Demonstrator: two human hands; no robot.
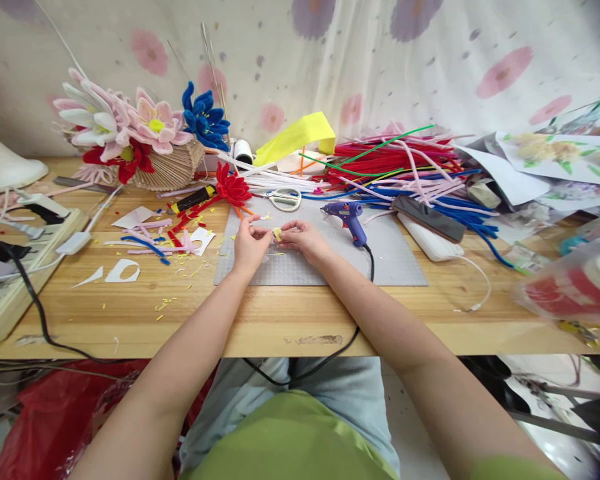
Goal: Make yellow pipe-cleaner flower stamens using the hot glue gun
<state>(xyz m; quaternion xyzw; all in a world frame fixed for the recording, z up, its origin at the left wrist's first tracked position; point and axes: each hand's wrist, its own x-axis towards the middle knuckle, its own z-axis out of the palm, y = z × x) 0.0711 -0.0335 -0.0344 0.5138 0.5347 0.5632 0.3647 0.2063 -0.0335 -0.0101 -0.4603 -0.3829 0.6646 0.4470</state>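
Over the grey cutting mat, my two hands meet near its left part. My right hand pinches a small yellow piece between thumb and fingers. Close beside it, my left hand has its thumb and fingertips pressed together on something too small to make out. Scissors with pale handles lie just beyond the hands. A red fuzzy flower rests behind my left hand. To the right, a purple glue gun lies on the mat.
Bundled red stems and blue ones lie at the back right, near a phone. Fuzzy flowers stand at the back left. Paper scraps litter the left side, beside a power strip. The glue gun's cord crosses the front edge.
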